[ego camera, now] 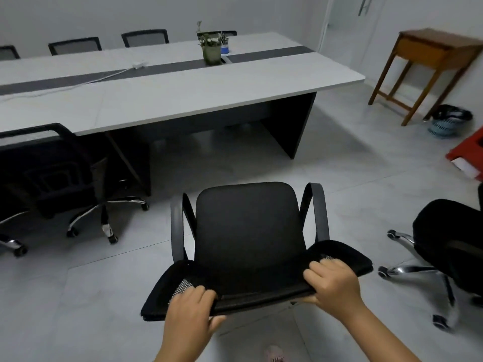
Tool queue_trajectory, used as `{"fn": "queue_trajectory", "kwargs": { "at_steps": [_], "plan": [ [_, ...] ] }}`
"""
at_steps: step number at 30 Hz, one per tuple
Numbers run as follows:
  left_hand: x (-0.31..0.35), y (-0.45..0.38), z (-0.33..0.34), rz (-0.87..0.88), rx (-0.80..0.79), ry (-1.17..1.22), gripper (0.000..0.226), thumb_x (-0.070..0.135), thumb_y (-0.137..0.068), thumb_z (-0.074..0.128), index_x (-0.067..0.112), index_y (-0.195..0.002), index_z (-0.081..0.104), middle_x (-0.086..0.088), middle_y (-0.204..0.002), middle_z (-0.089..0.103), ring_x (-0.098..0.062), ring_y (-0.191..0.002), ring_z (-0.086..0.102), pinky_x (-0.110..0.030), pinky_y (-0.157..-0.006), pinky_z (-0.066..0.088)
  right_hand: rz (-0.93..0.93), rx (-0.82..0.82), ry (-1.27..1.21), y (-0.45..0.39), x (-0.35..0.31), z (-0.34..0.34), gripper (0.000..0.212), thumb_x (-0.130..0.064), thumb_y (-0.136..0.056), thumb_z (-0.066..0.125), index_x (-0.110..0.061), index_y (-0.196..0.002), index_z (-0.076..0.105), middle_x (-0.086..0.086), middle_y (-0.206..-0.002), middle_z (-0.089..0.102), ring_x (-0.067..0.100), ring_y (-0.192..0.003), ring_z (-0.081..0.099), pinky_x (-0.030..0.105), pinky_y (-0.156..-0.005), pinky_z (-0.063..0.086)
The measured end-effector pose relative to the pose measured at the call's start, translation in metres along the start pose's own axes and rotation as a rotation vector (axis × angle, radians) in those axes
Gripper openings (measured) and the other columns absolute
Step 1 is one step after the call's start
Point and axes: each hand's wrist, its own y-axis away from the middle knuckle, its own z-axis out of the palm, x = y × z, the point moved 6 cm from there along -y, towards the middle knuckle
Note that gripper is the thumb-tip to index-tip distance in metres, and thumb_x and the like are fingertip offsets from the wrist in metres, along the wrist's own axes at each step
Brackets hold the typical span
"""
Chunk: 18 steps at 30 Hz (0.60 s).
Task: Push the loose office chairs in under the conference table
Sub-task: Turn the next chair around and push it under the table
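Observation:
A black office chair [248,226] with curved armrests stands on the tiled floor right in front of me, its seat facing the long white conference table [183,87]. My left hand [190,309] grips the top edge of its mesh backrest on the left. My right hand [332,280] grips the same edge on the right, fingers curled over the top. There is open floor between the chair and the table's near edge. A second black chair [52,168] sits at the left, partly under the table. A third black chair [449,246] stands loose at the right.
Several chairs [145,37] line the table's far side. A potted plant [210,47] and a white cable lie on the tabletop. A wooden side table [428,61], a blue bin [449,121] and a red object [467,152] stand at the right wall.

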Motion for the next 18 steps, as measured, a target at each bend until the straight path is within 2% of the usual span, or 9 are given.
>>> {"fn": "queue_trajectory", "kwargs": {
  "at_steps": [1, 3, 4, 5, 8, 10, 11, 14, 18],
  "plan": [
    [-0.003, -0.009, 0.000, -0.025, -0.012, -0.002, 0.066, 0.048, -0.031, 0.086, 0.027, -0.072, 0.039, 0.007, -0.053, 0.051, -0.012, -0.064, 0.035, -0.028, -0.057, 0.023, -0.013, 0.012, -0.007, -0.010, 0.006, 0.006, 0.061, -0.068, -0.079, 0.040, -0.015, -0.047, 0.049, -0.001, -0.045, 0.045, 0.017, -0.040, 0.042, 0.025, -0.052, 0.021],
    [-0.008, -0.032, -0.001, -0.054, -0.009, -0.047, 0.045, 0.047, -0.044, 0.080, 0.025, -0.067, 0.048, 0.008, -0.054, 0.051, -0.012, -0.057, 0.046, -0.025, -0.055, 0.022, -0.037, 0.041, -0.026, -0.033, 0.020, 0.017, 0.062, -0.067, -0.079, 0.040, -0.015, -0.046, 0.047, -0.001, -0.043, 0.043, 0.017, -0.039, 0.040, 0.026, -0.051, 0.019],
    [-0.010, -0.045, -0.002, -0.075, -0.007, -0.070, 0.033, 0.049, -0.054, 0.069, 0.023, -0.063, 0.052, 0.008, -0.054, 0.050, -0.014, -0.051, 0.050, -0.026, -0.055, 0.022, -0.048, 0.052, -0.038, -0.047, 0.028, 0.023, 0.063, -0.067, -0.080, 0.039, -0.015, -0.045, 0.046, -0.001, -0.043, 0.042, 0.017, -0.038, 0.040, 0.026, -0.050, 0.019],
    [-0.014, -0.059, -0.002, -0.107, -0.013, -0.089, 0.030, 0.052, -0.061, 0.056, 0.022, -0.059, 0.054, 0.008, -0.053, 0.050, -0.015, -0.048, 0.051, -0.026, -0.055, 0.023, -0.059, 0.057, -0.048, -0.061, 0.037, 0.029, 0.063, -0.067, -0.080, 0.038, -0.015, -0.045, 0.046, -0.001, -0.042, 0.042, 0.017, -0.038, 0.040, 0.026, -0.050, 0.019],
    [-0.021, -0.099, -0.006, -0.198, 0.038, -0.109, 0.054, 0.064, -0.077, 0.028, 0.023, -0.056, 0.055, 0.010, -0.051, 0.050, -0.013, -0.045, 0.049, -0.019, -0.051, 0.028, -0.101, 0.072, -0.078, -0.096, 0.062, 0.049, 0.064, -0.068, -0.080, 0.037, -0.015, -0.045, 0.045, -0.001, -0.042, 0.042, 0.017, -0.037, 0.040, 0.026, -0.050, 0.019],
    [-0.020, -0.117, -0.006, -0.213, 0.088, -0.118, 0.068, 0.065, -0.085, 0.008, 0.024, -0.055, 0.053, 0.011, -0.050, 0.048, -0.012, -0.046, 0.046, -0.022, -0.053, 0.025, -0.134, 0.082, -0.107, -0.112, 0.078, 0.063, 0.065, -0.069, -0.079, 0.037, -0.015, -0.044, 0.045, -0.001, -0.042, 0.042, 0.017, -0.037, 0.039, 0.026, -0.050, 0.018],
    [-0.019, -0.123, -0.004, -0.213, 0.122, -0.116, 0.070, 0.064, -0.086, 0.006, 0.023, -0.055, 0.053, 0.010, -0.049, 0.048, -0.011, -0.049, 0.044, -0.025, -0.055, 0.023, -0.147, 0.085, -0.129, -0.118, 0.085, 0.070, 0.065, -0.069, -0.079, 0.037, -0.015, -0.044, 0.045, -0.001, -0.042, 0.042, 0.017, -0.037, 0.040, 0.026, -0.050, 0.019],
    [-0.022, -0.143, -0.003, -0.202, 0.203, -0.118, 0.066, 0.062, -0.088, 0.014, 0.019, -0.056, 0.053, 0.005, -0.049, 0.048, -0.011, -0.057, 0.032, -0.028, -0.055, 0.021, -0.182, 0.091, -0.160, -0.141, 0.100, 0.090, 0.066, -0.071, -0.078, 0.036, -0.015, -0.044, 0.045, -0.002, -0.042, 0.043, 0.016, -0.037, 0.039, 0.026, -0.050, 0.019],
    [-0.054, -0.196, -0.008, -0.210, 0.236, -0.209, 0.069, 0.064, -0.087, 0.017, 0.018, -0.051, 0.053, 0.005, -0.044, 0.047, -0.014, -0.042, 0.044, -0.025, -0.052, 0.023, -0.152, 0.099, -0.222, -0.191, 0.114, 0.122, 0.069, -0.072, -0.078, 0.032, -0.014, -0.042, 0.041, -0.001, -0.038, 0.039, 0.016, -0.034, 0.037, 0.023, -0.042, 0.025]
  ]
}}
